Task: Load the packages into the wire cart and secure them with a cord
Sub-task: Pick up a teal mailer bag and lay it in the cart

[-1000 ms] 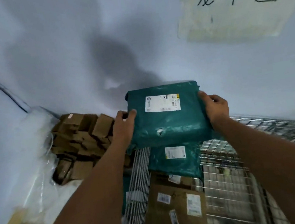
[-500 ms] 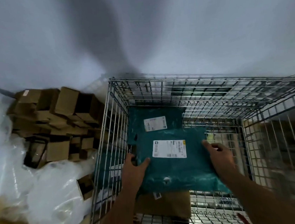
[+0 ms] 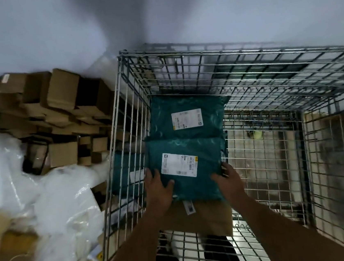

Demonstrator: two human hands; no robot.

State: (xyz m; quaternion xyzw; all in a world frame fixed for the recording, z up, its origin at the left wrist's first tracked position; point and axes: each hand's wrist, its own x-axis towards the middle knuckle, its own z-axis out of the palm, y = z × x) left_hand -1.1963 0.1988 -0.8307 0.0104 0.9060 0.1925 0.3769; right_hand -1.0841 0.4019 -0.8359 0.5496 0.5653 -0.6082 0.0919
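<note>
Both hands grasp a flat teal plastic mailer bag (image 3: 189, 171) by its near corners: the left hand (image 3: 158, 191) and right hand (image 3: 229, 182) each lay a thumb on top, fingers hidden beneath. The bag sits low inside the silver wire cart (image 3: 134, 104), over a brown cardboard parcel (image 3: 206, 214) under the grip, with a second teal mailer (image 3: 186, 115) just beyond. Best practice here, likely: lay it flat and square before letting go.
</note>
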